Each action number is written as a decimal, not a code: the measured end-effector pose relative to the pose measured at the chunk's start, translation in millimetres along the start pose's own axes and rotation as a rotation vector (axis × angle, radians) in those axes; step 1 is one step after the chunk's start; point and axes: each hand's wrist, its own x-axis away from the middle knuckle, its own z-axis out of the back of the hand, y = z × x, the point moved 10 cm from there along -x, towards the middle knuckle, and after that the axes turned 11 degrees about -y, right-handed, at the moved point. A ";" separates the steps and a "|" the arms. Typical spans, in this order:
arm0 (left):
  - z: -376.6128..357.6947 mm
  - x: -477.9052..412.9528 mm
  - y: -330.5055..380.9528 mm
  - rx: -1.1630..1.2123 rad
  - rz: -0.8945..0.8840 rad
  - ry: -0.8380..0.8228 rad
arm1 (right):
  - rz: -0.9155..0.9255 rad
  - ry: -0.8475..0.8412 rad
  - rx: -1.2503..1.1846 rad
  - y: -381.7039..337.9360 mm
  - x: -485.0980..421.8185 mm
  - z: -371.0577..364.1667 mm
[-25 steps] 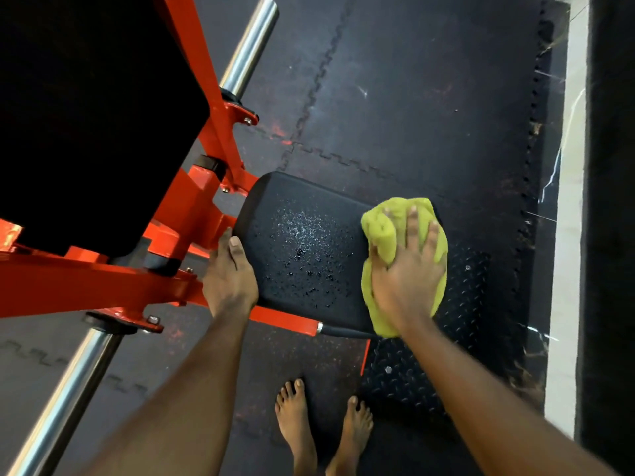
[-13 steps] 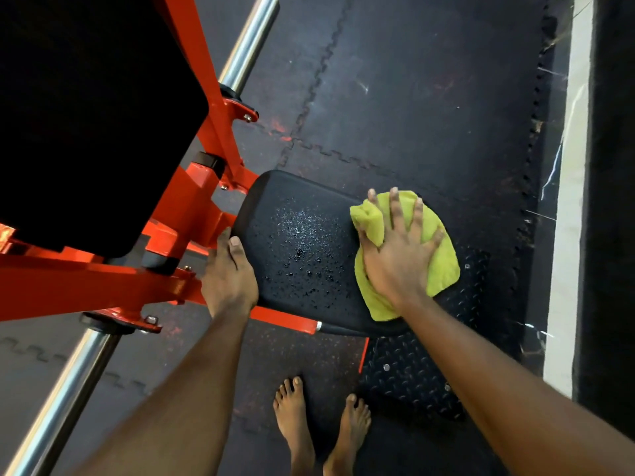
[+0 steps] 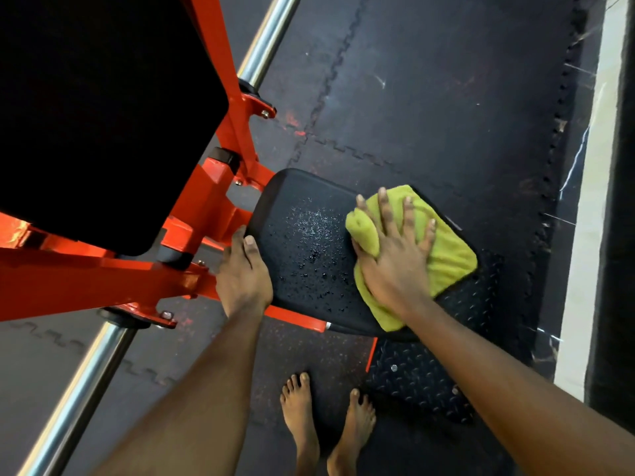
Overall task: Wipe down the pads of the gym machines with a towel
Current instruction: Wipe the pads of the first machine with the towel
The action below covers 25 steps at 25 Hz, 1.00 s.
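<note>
A black seat pad [image 3: 305, 242], speckled with water droplets, sits low on an orange machine frame [image 3: 113, 276]. My right hand [image 3: 395, 255] presses a yellow-green towel [image 3: 446, 255] flat on the pad's right end, fingers spread and straight. My left hand [image 3: 242, 273] grips the pad's left edge, thumb on top and fingers curled under it. A larger black back pad [image 3: 96, 111] fills the upper left.
A chrome bar [image 3: 271, 32] runs diagonally behind the frame from top centre to bottom left. A black diamond-plate footplate [image 3: 415, 376] lies under the seat. My bare feet [image 3: 326, 424] stand on dark rubber floor tiles. A pale floor strip [image 3: 587, 235] borders the right.
My right hand has slid the towel up and slightly left along the pad's right end, and its fingers have spread out. The left hand has kept its hold on the pad's edge.
</note>
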 end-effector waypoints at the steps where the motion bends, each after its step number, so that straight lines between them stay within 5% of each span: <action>1: 1.4 0.0 -1.0 0.012 0.003 0.006 | 0.053 -0.002 0.027 9.6 19.3 -3.1; 5: 1.8 0.0 -2.0 0.031 -0.006 0.020 | -0.053 0.019 -0.174 67.2 42.8 6.1; 8: 1.1 -1.5 -2.9 0.019 0.001 0.017 | -0.258 0.041 -0.210 43.8 2.0 8.2; 14: 0.2 -0.2 -2.9 0.031 0.014 -0.007 | 0.061 -0.034 0.077 7.0 90.5 -21.3; 18: 0.6 1.0 -2.1 0.022 -0.013 0.015 | -0.119 0.032 -0.183 58.8 65.0 -2.1; 21: 0.2 -0.7 -4.3 0.013 -0.002 0.030 | -0.250 0.064 -0.173 34.4 37.1 -0.8; 25: -4.9 -2.0 -7.0 0.001 0.051 -0.080 | 0.067 -0.023 -0.095 -28.9 93.0 -34.5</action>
